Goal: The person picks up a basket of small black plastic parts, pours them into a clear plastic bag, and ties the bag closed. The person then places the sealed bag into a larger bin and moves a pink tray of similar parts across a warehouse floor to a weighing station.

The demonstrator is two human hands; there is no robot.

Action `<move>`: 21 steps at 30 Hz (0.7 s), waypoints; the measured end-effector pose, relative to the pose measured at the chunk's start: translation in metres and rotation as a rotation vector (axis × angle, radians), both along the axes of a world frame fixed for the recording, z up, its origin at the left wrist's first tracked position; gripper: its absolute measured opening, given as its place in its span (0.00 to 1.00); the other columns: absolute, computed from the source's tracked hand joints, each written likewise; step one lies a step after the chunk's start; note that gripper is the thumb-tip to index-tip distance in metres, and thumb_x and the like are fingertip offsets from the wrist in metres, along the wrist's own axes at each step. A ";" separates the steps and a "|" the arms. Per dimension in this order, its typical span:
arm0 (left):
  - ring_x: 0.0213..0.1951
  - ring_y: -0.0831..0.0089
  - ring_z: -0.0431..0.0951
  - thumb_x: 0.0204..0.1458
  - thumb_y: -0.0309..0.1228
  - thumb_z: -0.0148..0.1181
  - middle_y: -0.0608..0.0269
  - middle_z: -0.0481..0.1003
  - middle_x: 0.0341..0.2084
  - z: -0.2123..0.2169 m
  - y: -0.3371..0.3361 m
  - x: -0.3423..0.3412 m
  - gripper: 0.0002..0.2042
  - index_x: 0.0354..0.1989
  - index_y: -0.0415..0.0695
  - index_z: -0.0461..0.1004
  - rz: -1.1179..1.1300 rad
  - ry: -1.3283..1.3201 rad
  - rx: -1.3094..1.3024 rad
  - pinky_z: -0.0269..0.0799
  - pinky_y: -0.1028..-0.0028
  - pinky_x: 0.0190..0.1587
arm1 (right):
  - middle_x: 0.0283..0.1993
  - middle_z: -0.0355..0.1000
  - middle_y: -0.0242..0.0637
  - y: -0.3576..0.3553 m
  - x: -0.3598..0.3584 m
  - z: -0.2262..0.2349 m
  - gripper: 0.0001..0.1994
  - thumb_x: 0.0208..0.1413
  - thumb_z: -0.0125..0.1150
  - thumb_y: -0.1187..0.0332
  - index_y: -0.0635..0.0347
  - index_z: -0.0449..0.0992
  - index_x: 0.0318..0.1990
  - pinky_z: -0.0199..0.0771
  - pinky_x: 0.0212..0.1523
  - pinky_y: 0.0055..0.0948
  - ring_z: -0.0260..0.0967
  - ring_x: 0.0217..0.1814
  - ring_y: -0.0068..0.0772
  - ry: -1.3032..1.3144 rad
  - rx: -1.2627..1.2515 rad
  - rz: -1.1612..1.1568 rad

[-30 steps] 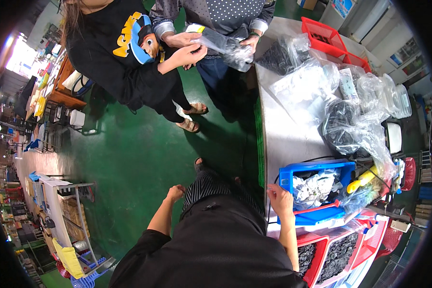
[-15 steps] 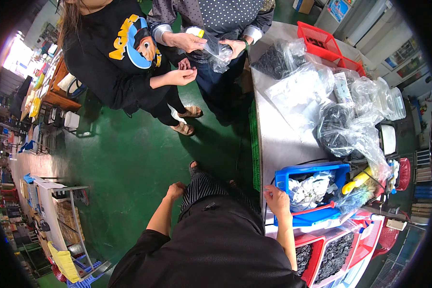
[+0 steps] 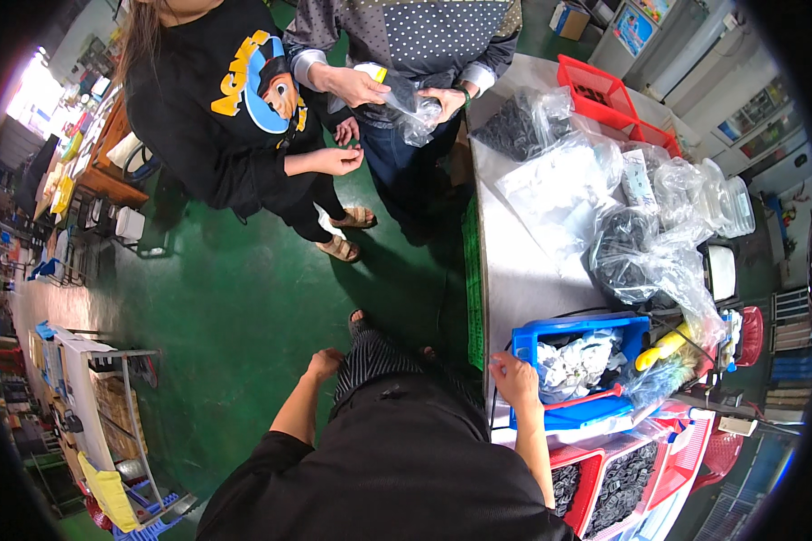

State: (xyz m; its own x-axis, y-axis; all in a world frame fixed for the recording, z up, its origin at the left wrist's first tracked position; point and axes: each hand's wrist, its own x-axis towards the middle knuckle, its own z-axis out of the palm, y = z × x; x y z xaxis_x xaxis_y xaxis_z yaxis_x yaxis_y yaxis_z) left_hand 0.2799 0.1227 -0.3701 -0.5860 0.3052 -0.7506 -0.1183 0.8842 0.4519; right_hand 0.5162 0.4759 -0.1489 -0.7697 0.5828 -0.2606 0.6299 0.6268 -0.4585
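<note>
My left hand [image 3: 325,363] hangs beside my striped trousers [image 3: 373,361], fingers loosely curled, with nothing visible in it. My right hand [image 3: 515,379] is at the table edge, right against the left side of a blue bin [image 3: 525,343]. Its fingers are bent inward toward the thumb, and I see nothing held in them. Crumpled white and grey material [image 3: 579,365] fills part of the bin. A red stick [image 3: 586,397] lies across the bin's near side, leading to a feathery duster [image 3: 660,383]. A yellow object [image 3: 666,347] rests beside the bin.
Ahead, a person holds a clear plastic bag [image 3: 417,119] near the table [image 3: 523,270]; another person in a black top stands at their left. Clear bags of dark parts [image 3: 624,257] and red baskets [image 3: 595,86] occupy the table. Red trays of black pieces [image 3: 621,487] are at my right.
The whole view has shifted slightly. My hands keep nearly the same places and poses. The person ahead still holds the plastic bag; the other person's hands have moved slightly.
</note>
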 end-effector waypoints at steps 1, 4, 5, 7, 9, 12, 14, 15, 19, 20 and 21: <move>0.44 0.58 0.77 0.45 0.30 0.50 0.56 0.78 0.40 0.001 -0.002 -0.001 0.16 0.42 0.48 0.78 -0.011 0.000 0.002 0.72 0.67 0.48 | 0.30 0.76 0.39 0.000 0.000 -0.002 0.11 0.48 0.61 0.65 0.53 0.76 0.40 0.72 0.33 0.40 0.74 0.33 0.45 -0.001 0.006 0.001; 0.43 0.59 0.78 0.44 0.30 0.50 0.55 0.78 0.39 -0.001 -0.007 0.000 0.15 0.41 0.48 0.78 0.012 -0.021 0.007 0.72 0.67 0.48 | 0.30 0.76 0.38 0.000 0.000 -0.005 0.11 0.48 0.61 0.65 0.53 0.76 0.40 0.72 0.33 0.40 0.74 0.33 0.45 0.004 0.012 0.003; 0.43 0.60 0.78 0.44 0.30 0.51 0.55 0.78 0.38 -0.004 -0.008 0.001 0.15 0.41 0.48 0.78 0.029 -0.032 0.009 0.72 0.67 0.47 | 0.30 0.76 0.38 -0.001 0.000 -0.006 0.11 0.48 0.61 0.64 0.53 0.76 0.40 0.72 0.33 0.40 0.74 0.33 0.45 0.006 0.014 0.004; 0.42 0.61 0.79 0.44 0.30 0.51 0.55 0.78 0.38 -0.010 -0.012 0.003 0.15 0.41 0.47 0.78 0.004 -0.004 0.020 0.73 0.67 0.46 | 0.30 0.76 0.38 -0.001 -0.001 -0.005 0.11 0.48 0.61 0.64 0.52 0.76 0.40 0.72 0.33 0.40 0.74 0.33 0.45 0.004 0.024 0.003; 0.40 0.61 0.79 0.44 0.30 0.51 0.55 0.79 0.37 -0.007 -0.012 0.003 0.15 0.41 0.47 0.78 0.005 0.000 0.021 0.73 0.68 0.45 | 0.30 0.76 0.38 -0.002 0.001 -0.006 0.11 0.48 0.61 0.64 0.52 0.76 0.40 0.72 0.33 0.40 0.74 0.32 0.45 0.003 0.032 -0.002; 0.39 0.61 0.79 0.44 0.29 0.51 0.55 0.79 0.37 0.004 -0.010 0.000 0.15 0.40 0.48 0.78 0.039 -0.023 0.021 0.74 0.67 0.43 | 0.29 0.76 0.37 -0.004 0.003 -0.009 0.11 0.48 0.61 0.64 0.52 0.77 0.40 0.72 0.33 0.40 0.74 0.32 0.45 0.006 0.034 -0.013; 0.39 0.61 0.79 0.44 0.28 0.50 0.56 0.79 0.37 0.004 -0.015 0.000 0.15 0.41 0.48 0.78 0.054 -0.028 0.034 0.74 0.66 0.43 | 0.29 0.76 0.37 -0.006 0.003 -0.008 0.11 0.48 0.61 0.64 0.52 0.77 0.40 0.72 0.33 0.40 0.74 0.32 0.44 0.013 0.030 -0.013; 0.38 0.61 0.79 0.45 0.29 0.50 0.56 0.79 0.35 0.010 -0.011 0.000 0.14 0.40 0.47 0.78 0.073 -0.024 0.027 0.74 0.66 0.42 | 0.30 0.76 0.38 -0.006 0.004 -0.007 0.12 0.48 0.61 0.63 0.52 0.76 0.41 0.72 0.34 0.40 0.74 0.33 0.44 0.012 0.026 -0.018; 0.28 0.65 0.79 0.51 0.33 0.53 0.58 0.78 0.23 -0.010 -0.002 0.000 0.09 0.31 0.43 0.76 -0.111 0.718 0.250 0.75 0.67 0.33 | 0.36 0.76 0.39 -0.013 -0.001 -0.001 0.13 0.48 0.61 0.63 0.51 0.76 0.43 0.73 0.36 0.40 0.74 0.37 0.45 0.019 0.010 0.078; 0.24 0.67 0.77 0.53 0.35 0.53 0.59 0.76 0.19 0.064 0.058 -0.005 0.10 0.28 0.41 0.74 -0.063 0.436 0.356 0.72 0.69 0.28 | 0.37 0.76 0.40 -0.011 0.002 0.000 0.13 0.48 0.61 0.63 0.51 0.75 0.43 0.73 0.37 0.40 0.74 0.38 0.46 0.000 0.030 0.087; 0.19 0.69 0.75 0.54 0.38 0.54 0.59 0.74 0.16 0.150 0.104 -0.010 0.13 0.26 0.40 0.73 0.026 0.180 0.397 0.70 0.71 0.23 | 0.39 0.75 0.40 -0.017 -0.007 0.009 0.14 0.49 0.61 0.62 0.51 0.75 0.44 0.73 0.38 0.40 0.73 0.39 0.46 -0.036 0.032 0.128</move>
State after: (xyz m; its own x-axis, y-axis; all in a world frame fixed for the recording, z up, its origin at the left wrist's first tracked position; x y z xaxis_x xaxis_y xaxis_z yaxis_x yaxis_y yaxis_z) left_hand 0.2695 0.2266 -0.2206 -0.7084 0.5325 -0.4633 -0.0268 0.6356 0.7715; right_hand 0.5096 0.4589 -0.1396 -0.8288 0.4886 -0.2725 0.5594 0.7173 -0.4153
